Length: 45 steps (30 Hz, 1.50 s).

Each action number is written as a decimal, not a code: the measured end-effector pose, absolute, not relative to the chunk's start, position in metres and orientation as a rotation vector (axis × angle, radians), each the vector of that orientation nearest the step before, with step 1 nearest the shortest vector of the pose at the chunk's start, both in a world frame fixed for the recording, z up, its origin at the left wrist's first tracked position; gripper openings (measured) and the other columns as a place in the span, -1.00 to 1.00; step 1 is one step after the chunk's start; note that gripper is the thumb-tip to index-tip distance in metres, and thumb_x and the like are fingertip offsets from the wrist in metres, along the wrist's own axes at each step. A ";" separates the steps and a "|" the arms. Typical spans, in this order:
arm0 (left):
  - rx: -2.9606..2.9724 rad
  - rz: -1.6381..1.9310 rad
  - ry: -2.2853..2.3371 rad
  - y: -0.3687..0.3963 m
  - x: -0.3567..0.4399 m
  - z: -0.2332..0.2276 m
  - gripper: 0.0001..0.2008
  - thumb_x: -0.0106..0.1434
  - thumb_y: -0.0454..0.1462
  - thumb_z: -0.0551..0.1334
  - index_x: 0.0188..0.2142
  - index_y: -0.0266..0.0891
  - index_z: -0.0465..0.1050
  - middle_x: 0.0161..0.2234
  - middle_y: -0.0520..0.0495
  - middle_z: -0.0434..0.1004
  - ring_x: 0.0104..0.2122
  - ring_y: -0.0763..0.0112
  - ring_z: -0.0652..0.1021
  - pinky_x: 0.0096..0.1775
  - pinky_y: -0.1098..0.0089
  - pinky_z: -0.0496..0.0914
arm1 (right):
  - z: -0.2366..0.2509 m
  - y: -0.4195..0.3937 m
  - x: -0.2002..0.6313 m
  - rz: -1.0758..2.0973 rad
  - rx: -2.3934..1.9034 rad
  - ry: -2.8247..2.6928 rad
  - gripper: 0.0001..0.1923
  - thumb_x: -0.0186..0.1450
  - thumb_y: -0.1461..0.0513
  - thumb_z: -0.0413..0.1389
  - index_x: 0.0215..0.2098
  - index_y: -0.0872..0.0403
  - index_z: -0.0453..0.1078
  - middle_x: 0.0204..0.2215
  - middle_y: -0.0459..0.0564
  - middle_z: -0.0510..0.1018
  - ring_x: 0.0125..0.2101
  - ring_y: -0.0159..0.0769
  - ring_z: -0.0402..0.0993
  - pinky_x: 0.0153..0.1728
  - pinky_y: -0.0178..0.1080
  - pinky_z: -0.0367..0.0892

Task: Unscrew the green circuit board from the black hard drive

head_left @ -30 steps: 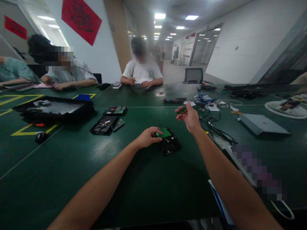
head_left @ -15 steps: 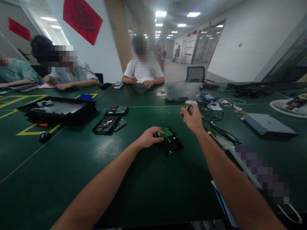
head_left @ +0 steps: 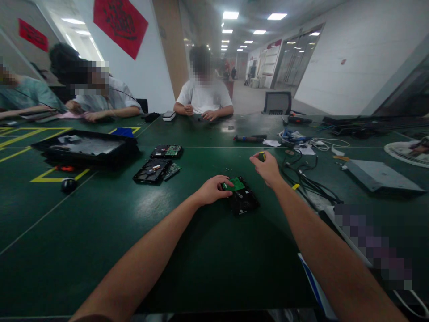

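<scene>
A black hard drive [head_left: 244, 201] lies on the green table [head_left: 100, 232] with its green circuit board [head_left: 237, 183] facing up. My left hand [head_left: 212, 190] rests on the drive's left edge, fingers pinching the circuit board. My right hand [head_left: 268, 169] hovers just right of and above the drive, closed around a screwdriver [head_left: 262, 156] whose yellow-and-black handle end points toward me. A few tiny screws [head_left: 229, 169] lie on the table just beyond the drive.
Two more opened hard drives [head_left: 152, 171] [head_left: 166, 151] and a black tray [head_left: 87, 147] sit at the left. Tangled cables [head_left: 306, 176], a grey flat box [head_left: 382, 175] and tools lie at the right. Other people sit along the far and left sides.
My right hand turned the screwdriver from lying sideways to handle-end toward me and dropped closer to the drive. My left hand stayed on the circuit board.
</scene>
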<state>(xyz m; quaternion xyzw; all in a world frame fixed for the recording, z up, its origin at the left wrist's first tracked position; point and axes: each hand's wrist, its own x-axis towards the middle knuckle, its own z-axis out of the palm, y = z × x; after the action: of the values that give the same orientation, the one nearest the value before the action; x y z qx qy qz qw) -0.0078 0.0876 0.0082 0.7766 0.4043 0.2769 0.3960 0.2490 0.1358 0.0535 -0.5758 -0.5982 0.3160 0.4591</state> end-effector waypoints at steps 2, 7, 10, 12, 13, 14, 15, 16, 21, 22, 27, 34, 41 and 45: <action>1.969 0.719 1.009 0.088 -0.007 0.007 -0.63 0.17 -0.17 0.45 -0.03 -0.13 0.61 0.24 -0.16 0.36 -0.33 0.45 0.49 -0.21 0.30 0.49 | 0.053 0.144 0.242 0.527 -1.662 -1.787 -0.66 0.35 0.02 0.07 -0.11 0.08 0.46 -0.46 -0.07 0.56 -0.53 -0.34 0.43 -0.47 -0.29 0.30; 1.966 0.735 1.005 0.088 -0.007 0.006 -0.63 0.17 -0.15 0.45 -0.04 -0.15 0.61 0.23 -0.16 0.37 -0.34 0.47 0.49 -0.24 0.34 0.48 | 0.045 0.172 0.214 0.476 -1.698 -2.066 -0.88 0.25 0.17 0.23 -0.35 0.06 0.57 -0.37 0.00 0.66 -0.33 -0.26 0.58 -0.27 -0.32 0.34; 1.960 0.722 1.006 0.088 -0.007 0.006 -0.62 0.17 -0.15 0.44 -0.03 -0.15 0.61 0.22 -0.16 0.36 -0.36 0.48 0.49 -0.27 0.35 0.47 | 0.037 0.190 0.202 0.422 -1.734 -2.158 -0.94 0.16 0.21 0.32 -0.39 0.03 0.59 -0.24 0.03 0.69 -0.16 -0.16 0.58 -0.17 -0.30 0.34; 1.965 0.725 0.997 0.088 -0.008 0.006 -0.62 0.17 -0.14 0.45 -0.03 -0.15 0.61 0.22 -0.16 0.36 -0.37 0.49 0.48 -0.26 0.34 0.47 | 0.033 0.198 0.199 0.415 -1.761 -2.197 -0.93 0.16 0.20 0.33 -0.38 0.02 0.60 -0.25 0.01 0.69 -0.18 -0.18 0.58 -0.18 -0.30 0.35; 1.966 0.729 0.994 0.088 -0.008 0.006 -0.62 0.16 -0.15 0.45 -0.03 -0.16 0.61 0.22 -0.17 0.36 -0.37 0.49 0.48 -0.25 0.34 0.47 | 0.031 0.201 0.198 0.419 -1.770 -2.214 -0.92 0.16 0.18 0.33 -0.38 0.01 0.61 -0.26 0.00 0.69 -0.20 -0.19 0.58 -0.20 -0.31 0.36; 1.965 0.732 0.994 0.088 -0.008 0.006 -0.63 0.16 -0.15 0.45 -0.03 -0.16 0.61 0.22 -0.17 0.37 -0.37 0.50 0.48 -0.25 0.34 0.48 | 0.029 0.203 0.198 0.423 -1.776 -2.228 -0.92 0.17 0.17 0.33 -0.37 0.00 0.61 -0.27 -0.02 0.69 -0.23 -0.21 0.58 -0.21 -0.31 0.36; 1.964 0.734 0.998 0.088 -0.007 0.006 -0.63 0.16 -0.15 0.45 -0.04 -0.16 0.61 0.22 -0.17 0.37 -0.37 0.50 0.48 -0.24 0.34 0.48 | 0.028 0.204 0.199 0.426 -1.780 -2.238 -0.91 0.18 0.17 0.33 -0.36 0.00 0.62 -0.28 -0.03 0.69 -0.24 -0.23 0.58 -0.23 -0.31 0.36; 1.963 0.733 1.004 0.088 -0.007 0.006 -0.64 0.16 -0.16 0.45 -0.04 -0.15 0.61 0.22 -0.17 0.37 -0.36 0.50 0.48 -0.23 0.33 0.48 | 0.028 0.204 0.199 0.429 -1.781 -2.246 -0.91 0.18 0.16 0.32 -0.35 -0.01 0.62 -0.28 -0.04 0.69 -0.25 -0.23 0.58 -0.24 -0.32 0.36; 1.969 0.734 1.024 0.086 -0.006 0.008 -0.64 0.16 -0.17 0.44 -0.03 -0.13 0.61 0.22 -0.16 0.38 -0.35 0.47 0.49 -0.22 0.31 0.49 | 0.028 0.201 0.200 0.439 -1.780 -2.252 -0.90 0.20 0.18 0.31 -0.31 0.00 0.63 -0.25 -0.04 0.69 -0.24 -0.26 0.56 -0.26 -0.34 0.36; 1.971 0.734 1.027 0.085 -0.006 0.009 -0.64 0.16 -0.17 0.44 -0.03 -0.13 0.61 0.21 -0.15 0.39 -0.35 0.47 0.49 -0.22 0.31 0.49 | 0.028 0.201 0.200 0.443 -1.779 -2.248 -0.89 0.20 0.17 0.31 -0.30 0.00 0.62 -0.24 -0.05 0.69 -0.23 -0.27 0.56 -0.26 -0.35 0.36; 1.994 0.747 1.016 0.086 -0.006 0.008 -0.65 0.17 -0.17 0.43 -0.03 -0.15 0.61 0.20 -0.16 0.39 -0.34 0.47 0.48 -0.23 0.33 0.48 | 0.025 0.202 0.195 0.460 -1.762 -2.218 -0.91 0.20 0.19 0.30 -0.32 0.01 0.61 -0.21 -0.02 0.68 -0.18 -0.23 0.55 -0.19 -0.32 0.35; 1.992 0.749 1.022 0.090 -0.007 0.001 -0.62 0.15 -0.15 0.46 -0.03 -0.14 0.61 0.21 -0.16 0.40 -0.36 0.49 0.47 -0.23 0.33 0.47 | 0.033 0.197 0.210 0.652 -1.713 -2.097 -0.91 0.13 0.28 0.28 -0.54 0.08 0.53 -0.42 0.03 0.64 -0.28 -0.19 0.55 -0.28 -0.29 0.34; 1.980 0.767 0.994 0.089 -0.007 0.001 -0.61 0.17 -0.14 0.45 0.00 -0.12 0.60 0.23 -0.16 0.37 -0.35 0.47 0.49 -0.23 0.31 0.47 | 0.037 0.148 0.249 1.039 -1.570 -1.867 -0.77 0.18 0.10 0.28 -0.30 0.09 0.53 -0.58 -0.09 0.50 -0.56 -0.35 0.40 -0.65 -0.37 0.11; 1.957 0.728 1.018 0.090 -0.007 0.002 -0.60 0.17 -0.15 0.45 0.01 -0.13 0.59 0.25 -0.17 0.37 -0.35 0.47 0.48 -0.23 0.32 0.47 | 0.038 0.132 0.254 1.273 -1.433 -1.787 -0.67 0.17 0.03 0.34 -0.26 0.09 0.50 -0.54 -0.08 0.52 -0.52 -0.37 0.42 -0.65 -0.41 0.09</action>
<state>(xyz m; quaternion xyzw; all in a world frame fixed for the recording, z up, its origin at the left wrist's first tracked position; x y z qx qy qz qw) -0.0074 0.0896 0.0017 0.7730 0.4020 0.2876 0.3977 0.2538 0.1319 0.0378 -0.5285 -0.6588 0.4694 0.2577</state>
